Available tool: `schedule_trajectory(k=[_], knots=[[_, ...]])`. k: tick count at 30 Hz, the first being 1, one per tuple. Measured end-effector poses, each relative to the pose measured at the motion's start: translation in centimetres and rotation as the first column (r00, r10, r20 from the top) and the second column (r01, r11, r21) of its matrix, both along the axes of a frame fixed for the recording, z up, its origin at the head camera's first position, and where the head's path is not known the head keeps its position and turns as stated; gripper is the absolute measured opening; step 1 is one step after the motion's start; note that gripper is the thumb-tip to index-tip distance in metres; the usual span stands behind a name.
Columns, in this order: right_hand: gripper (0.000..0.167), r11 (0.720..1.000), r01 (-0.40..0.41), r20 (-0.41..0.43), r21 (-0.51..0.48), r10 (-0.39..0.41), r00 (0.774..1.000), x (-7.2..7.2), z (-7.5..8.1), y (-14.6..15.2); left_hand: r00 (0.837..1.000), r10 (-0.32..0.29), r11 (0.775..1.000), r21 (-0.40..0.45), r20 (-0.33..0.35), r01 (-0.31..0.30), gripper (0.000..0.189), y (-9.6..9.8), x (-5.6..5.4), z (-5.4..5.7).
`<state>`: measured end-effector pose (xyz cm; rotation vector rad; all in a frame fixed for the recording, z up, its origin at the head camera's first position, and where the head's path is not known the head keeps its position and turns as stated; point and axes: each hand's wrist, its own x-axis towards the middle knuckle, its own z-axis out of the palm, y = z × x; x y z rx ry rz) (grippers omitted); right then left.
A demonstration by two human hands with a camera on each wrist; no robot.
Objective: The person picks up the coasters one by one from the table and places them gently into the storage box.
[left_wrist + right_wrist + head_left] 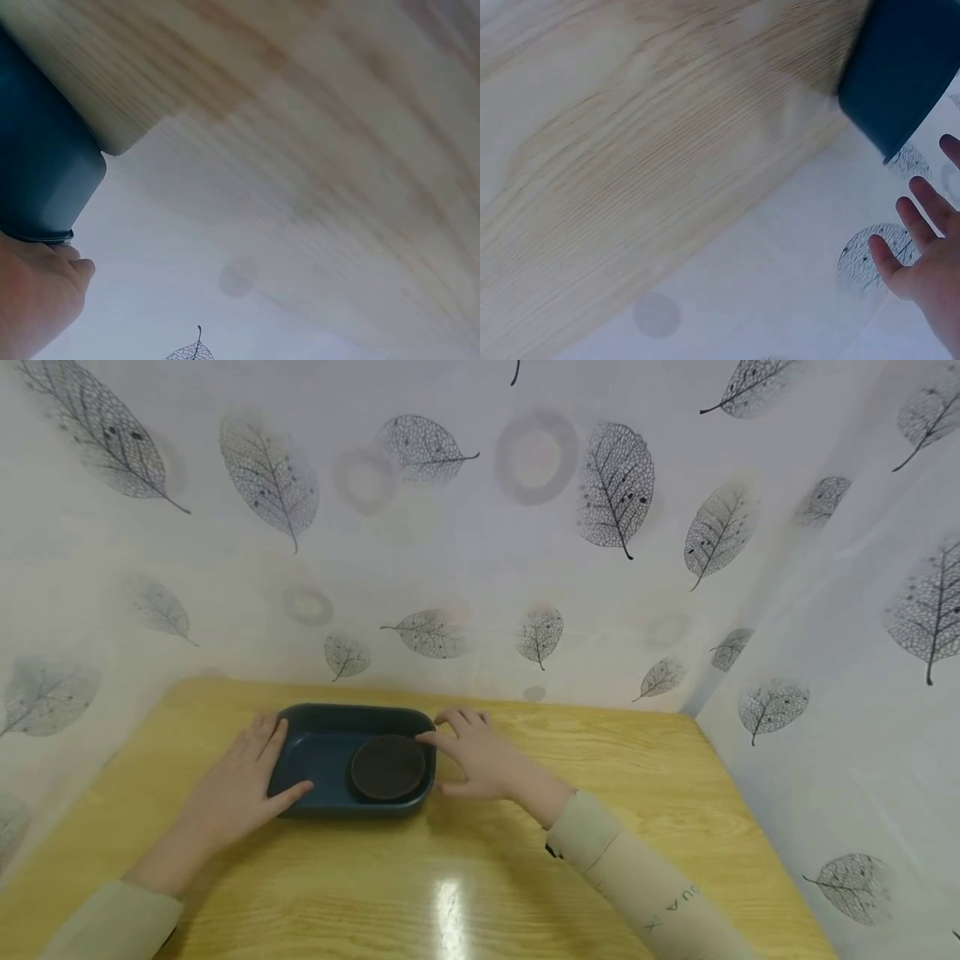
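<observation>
A dark blue rectangular dish [321,763] with rounded corners stands at the back of the wooden table. Inside its right half is a dark round disc-shaped object [387,767]. My left hand [234,787] grips the dish's left end, thumb reaching over the rim and fingers along the side. In the left wrist view, knuckles show right at the rim. My right hand [480,756] hovers at the right end with fingers spread, its index fingertip close by the disc's edge. The right wrist view has these fingers apart from the dish wall [900,75].
The wooden table [600,760] has a glossy light grain with a bright reflection near the front. A whitish cloth printed with leaves [480,568] hangs right behind the table and along its right side.
</observation>
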<state>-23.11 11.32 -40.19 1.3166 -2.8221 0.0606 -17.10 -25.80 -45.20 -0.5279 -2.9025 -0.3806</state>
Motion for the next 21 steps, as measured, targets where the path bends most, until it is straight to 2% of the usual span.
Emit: schedule_trajectory(k=[9,13,17,21], knots=[[0.068,0.994,0.071,-0.071,-0.082,-0.076,0.995,0.4,-0.2,5.9,1.0,0.004,0.999,-0.046,-0.006,-0.004,0.107,-0.1,0.0,0.0],[0.067,0.985,0.126,-0.086,-0.114,-0.136,0.987,1.2,0.0,8.5,1.0,-0.005,0.997,-0.071,-0.016,0.004,0.107,0.0,-0.1,0.2],[0.067,0.97,0.204,-0.115,-0.133,-0.22,0.969,2.2,0.2,11.1,1.0,-0.019,0.995,-0.097,-0.007,0.018,0.103,0.6,-0.1,0.8],[0.068,0.946,0.293,-0.153,-0.141,-0.313,0.937,3.3,0.2,13.7,0.999,-0.038,0.992,-0.124,-0.005,0.037,0.1,1.7,0.0,1.5]])
